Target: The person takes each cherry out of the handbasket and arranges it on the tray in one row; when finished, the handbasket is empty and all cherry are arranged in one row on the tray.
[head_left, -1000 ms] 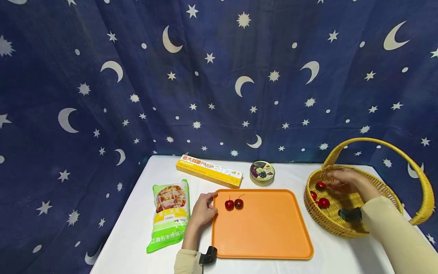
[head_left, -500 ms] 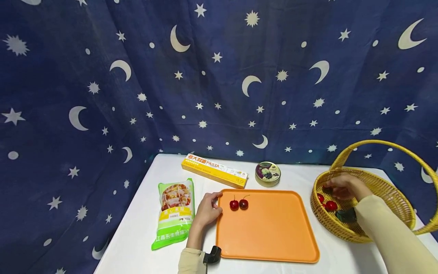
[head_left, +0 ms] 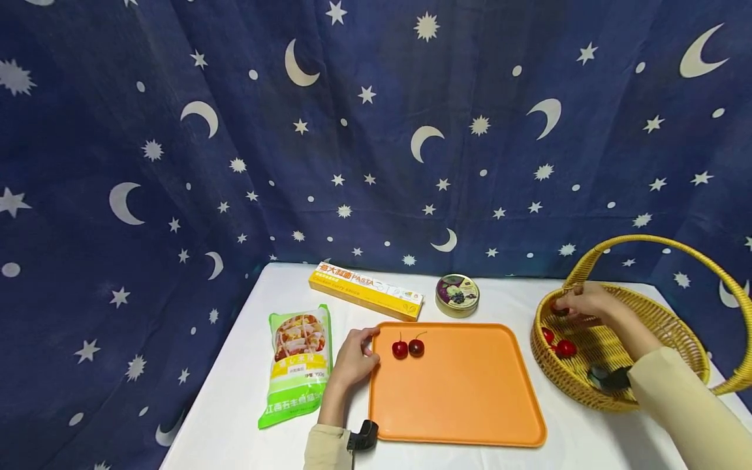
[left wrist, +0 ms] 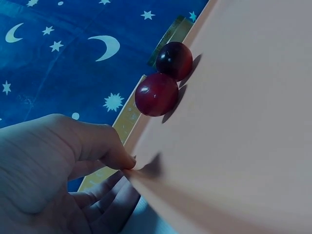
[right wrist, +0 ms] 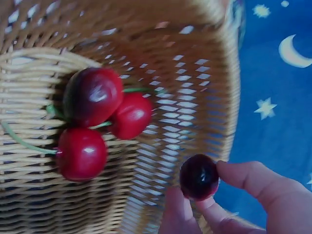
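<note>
My left hand (head_left: 354, 360) grips the left rim of the orange tray (head_left: 458, 391) near its far corner, with the thumb over the edge, as the left wrist view shows. Two cherries, a red one (head_left: 399, 350) and a darker one (head_left: 416, 347), lie side by side on the tray near its far left. Inside the yellow wicker basket (head_left: 546, 371), my right hand (head_left: 593, 304) pinches a dark cherry (right wrist: 199, 176) between thumb and fingers, raised near the basket's wall. Three more cherries (right wrist: 82, 153) sit clustered on the basket's woven floor.
A green food packet (head_left: 299, 365) lies left of the tray. Behind it are a yellow pasta box (head_left: 364, 294) and a round tin (head_left: 457, 296). The basket's tall handle (head_left: 728, 300) arches over its right side. A starry curtain (head_left: 376, 143) hangs behind the table.
My right hand has taken hold of a dark cherry in the basket and lifted it slightly toward the far side. My left hand has stayed on the tray's rim.
</note>
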